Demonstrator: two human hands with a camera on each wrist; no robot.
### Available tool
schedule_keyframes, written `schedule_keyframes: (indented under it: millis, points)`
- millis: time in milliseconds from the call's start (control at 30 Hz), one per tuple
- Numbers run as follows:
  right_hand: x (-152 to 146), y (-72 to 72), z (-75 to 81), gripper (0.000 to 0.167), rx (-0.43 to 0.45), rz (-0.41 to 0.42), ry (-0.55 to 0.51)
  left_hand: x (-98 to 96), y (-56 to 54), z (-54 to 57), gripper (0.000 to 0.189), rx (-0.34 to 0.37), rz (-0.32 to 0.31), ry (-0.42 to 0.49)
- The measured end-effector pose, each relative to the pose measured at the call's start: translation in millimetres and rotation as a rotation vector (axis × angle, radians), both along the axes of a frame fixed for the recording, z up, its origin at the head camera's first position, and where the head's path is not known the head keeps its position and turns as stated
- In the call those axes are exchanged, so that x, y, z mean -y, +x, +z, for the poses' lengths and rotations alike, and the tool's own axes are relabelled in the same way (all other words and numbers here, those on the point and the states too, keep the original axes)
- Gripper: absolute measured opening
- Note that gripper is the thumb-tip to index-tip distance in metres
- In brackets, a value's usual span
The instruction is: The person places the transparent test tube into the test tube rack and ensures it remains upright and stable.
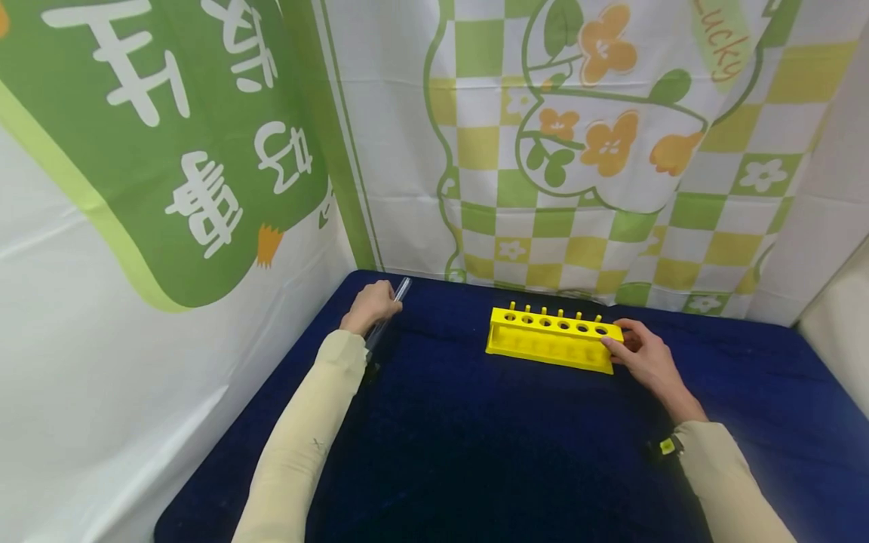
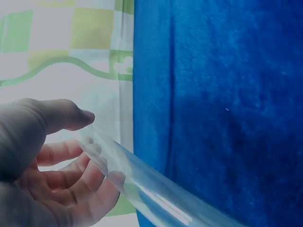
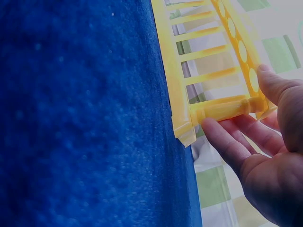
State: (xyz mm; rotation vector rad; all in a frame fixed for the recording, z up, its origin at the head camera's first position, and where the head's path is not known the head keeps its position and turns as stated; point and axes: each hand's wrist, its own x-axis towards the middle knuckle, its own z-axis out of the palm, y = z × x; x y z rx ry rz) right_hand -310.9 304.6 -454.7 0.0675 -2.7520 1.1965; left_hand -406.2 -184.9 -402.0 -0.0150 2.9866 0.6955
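On the left of the table, my left hand (image 1: 372, 305) holds a long clear tube (image 1: 403, 289), which slants past the hand on both sides. In the left wrist view, the thumb lies over the transparent tube (image 2: 163, 191) and the curled fingertips touch its underside. A yellow test tube rack (image 1: 543, 343) stands upright on the table, with a row of round holes on top and short pegs behind. My right hand (image 1: 648, 362) grips its right end. Seen from the right wrist, the thumb is on the rack's (image 3: 169, 75) holed top bar and the fingers are against its end post.
A dark blue cloth covers the table (image 1: 475, 437). Behind the rack hangs a white curtain (image 1: 394, 151) with green and yellow checks and orange flowers. Another printed curtain (image 1: 81, 362) closes off the left side, close to the left arm.
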Motion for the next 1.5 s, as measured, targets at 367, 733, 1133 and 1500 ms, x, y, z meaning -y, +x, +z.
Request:
schedule_keyframes:
  millis: [367,733,1133,1500]
  points:
    - [-3,0.3,1.3,0.073,-0.008,0.004,0.001,-10.6,6.3,13.7,0.027,-0.076,-0.054,0.065]
    - [-4,-0.6,0.3,0.072,-0.004,0.006,-0.016,-25.6,11.4,18.3,0.023,-0.163,-0.092,0.126]
    - [0,0.0,1.2,0.071,0.001,-0.003,-0.011,-43.8,17.3,13.9,0.032,-0.208,-0.087,0.269]
    - [2,0.0,0.2,0.07,-0.004,-0.001,-0.019,-51.3,24.9,23.9,0.034,-0.214,-0.109,0.322]
